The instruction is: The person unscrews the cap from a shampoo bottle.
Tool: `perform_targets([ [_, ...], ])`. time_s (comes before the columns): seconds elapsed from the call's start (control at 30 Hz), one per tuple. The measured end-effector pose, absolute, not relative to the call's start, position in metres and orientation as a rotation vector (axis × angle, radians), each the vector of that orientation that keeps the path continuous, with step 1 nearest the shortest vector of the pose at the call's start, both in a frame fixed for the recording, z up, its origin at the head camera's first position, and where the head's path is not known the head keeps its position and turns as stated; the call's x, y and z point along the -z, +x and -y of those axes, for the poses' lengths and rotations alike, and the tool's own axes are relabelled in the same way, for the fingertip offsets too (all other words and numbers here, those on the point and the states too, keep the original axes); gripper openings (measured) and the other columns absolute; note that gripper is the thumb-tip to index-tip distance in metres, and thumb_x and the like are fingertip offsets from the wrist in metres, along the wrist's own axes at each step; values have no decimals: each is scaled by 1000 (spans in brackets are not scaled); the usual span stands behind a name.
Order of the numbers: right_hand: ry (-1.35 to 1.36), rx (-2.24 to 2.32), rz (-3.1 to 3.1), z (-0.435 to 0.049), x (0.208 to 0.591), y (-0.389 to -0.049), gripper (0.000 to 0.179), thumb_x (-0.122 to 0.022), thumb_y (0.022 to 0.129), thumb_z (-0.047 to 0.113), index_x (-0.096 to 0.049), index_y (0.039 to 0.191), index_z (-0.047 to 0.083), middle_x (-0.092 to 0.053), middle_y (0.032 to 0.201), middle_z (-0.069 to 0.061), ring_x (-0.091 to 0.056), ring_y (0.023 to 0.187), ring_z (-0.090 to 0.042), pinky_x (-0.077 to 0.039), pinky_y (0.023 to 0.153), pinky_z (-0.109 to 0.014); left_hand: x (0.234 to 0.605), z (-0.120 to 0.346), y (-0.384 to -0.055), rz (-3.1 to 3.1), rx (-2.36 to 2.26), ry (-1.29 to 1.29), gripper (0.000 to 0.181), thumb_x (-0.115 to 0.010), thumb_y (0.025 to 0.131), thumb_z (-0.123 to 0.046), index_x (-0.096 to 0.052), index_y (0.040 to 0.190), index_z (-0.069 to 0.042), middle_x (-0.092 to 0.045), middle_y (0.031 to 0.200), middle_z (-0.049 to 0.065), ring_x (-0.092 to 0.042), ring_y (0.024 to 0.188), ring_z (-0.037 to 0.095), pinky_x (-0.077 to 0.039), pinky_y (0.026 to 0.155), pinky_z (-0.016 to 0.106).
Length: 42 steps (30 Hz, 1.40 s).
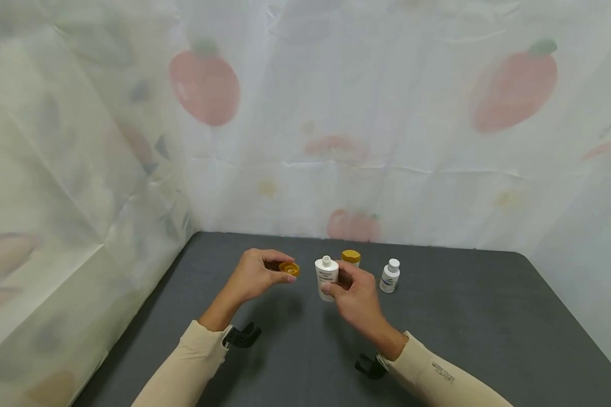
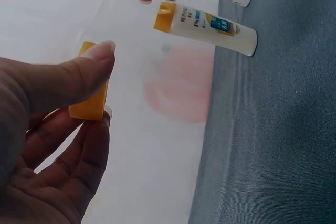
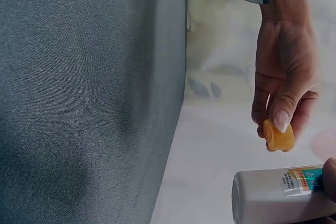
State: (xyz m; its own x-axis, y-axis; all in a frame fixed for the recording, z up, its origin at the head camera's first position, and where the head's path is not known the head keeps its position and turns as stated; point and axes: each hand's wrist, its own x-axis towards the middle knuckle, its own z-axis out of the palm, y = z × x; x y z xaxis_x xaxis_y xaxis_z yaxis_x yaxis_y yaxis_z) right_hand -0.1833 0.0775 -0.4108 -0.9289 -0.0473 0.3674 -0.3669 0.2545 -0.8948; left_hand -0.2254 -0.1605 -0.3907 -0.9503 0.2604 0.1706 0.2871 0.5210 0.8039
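Between thumb and fingers, my left hand (image 1: 254, 276) pinches a yellow-orange bottle cap (image 1: 289, 269), its hollow underside partly turned up. The cap (image 2: 90, 95) also shows in the left wrist view. My right hand (image 1: 357, 294) grips a white shampoo bottle (image 1: 327, 276) by its side, upright above the table, with its bare neck uncovered. In the right wrist view the bottle (image 3: 273, 195) shows a teal and orange label. Cap and bottle are apart, the cap just left of the neck.
Behind the right hand stands a second white bottle (image 2: 210, 27) with a yellow cap. A smaller white bottle (image 1: 390, 276) with a white cap is to its right. Both stand on the dark grey table (image 1: 463, 316), before a fruit-printed curtain (image 1: 407, 113).
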Motion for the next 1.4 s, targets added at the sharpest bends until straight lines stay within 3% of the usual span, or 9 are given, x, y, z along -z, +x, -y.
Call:
perform_targets([
  [1.4, 255, -1783, 2309, -42, 442, -242, 35, -79, 87, -3, -72, 122, -1, -76, 118, -22, -75, 109, -36, -63, 92, -50, 432, 168, -256, 2709, 1295, -369, 35, -89, 82, -12, -81, 115, -12, -79, 117, 10, -76, 99, 25, -64, 80, 35],
])
